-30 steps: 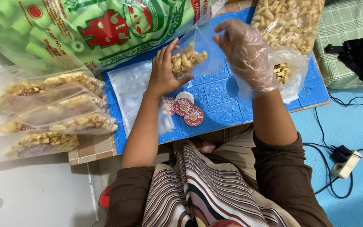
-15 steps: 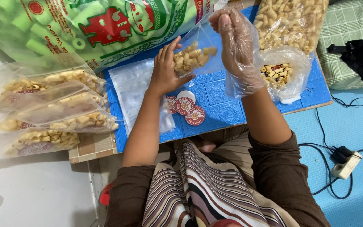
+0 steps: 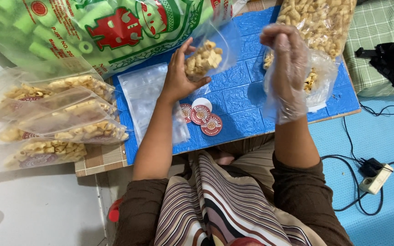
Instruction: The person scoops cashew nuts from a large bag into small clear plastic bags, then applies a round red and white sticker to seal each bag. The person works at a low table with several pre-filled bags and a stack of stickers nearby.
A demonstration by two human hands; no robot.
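Over a low table covered in blue, brick-embossed foam [image 3: 238, 98], a seated person is filling a small clear plastic pouch [image 3: 210, 50] with pale, ridged, tube-shaped snacks. The bare left hand [image 3: 178, 77] is gripping the pouch from below, fingers curled round its lower half, holding it just above the foam. The right hand [image 3: 286, 57], wrapped in a thin, crinkled plastic glove, is hovering beside the pouch's mouth with fingertips pinched together — whether any snack pieces are between them cannot be told. Behind it a large clear sack of the same snacks [image 3: 320, 23] is lying open. Three round red-and-white stickers [image 3: 201, 118] are lying near the left wrist, beside a stack of flat empty pouches [image 3: 144, 98]. To the left, four filled pouches [image 3: 55, 118] are lying overlapped, under a big green printed bag [image 3: 92, 27].
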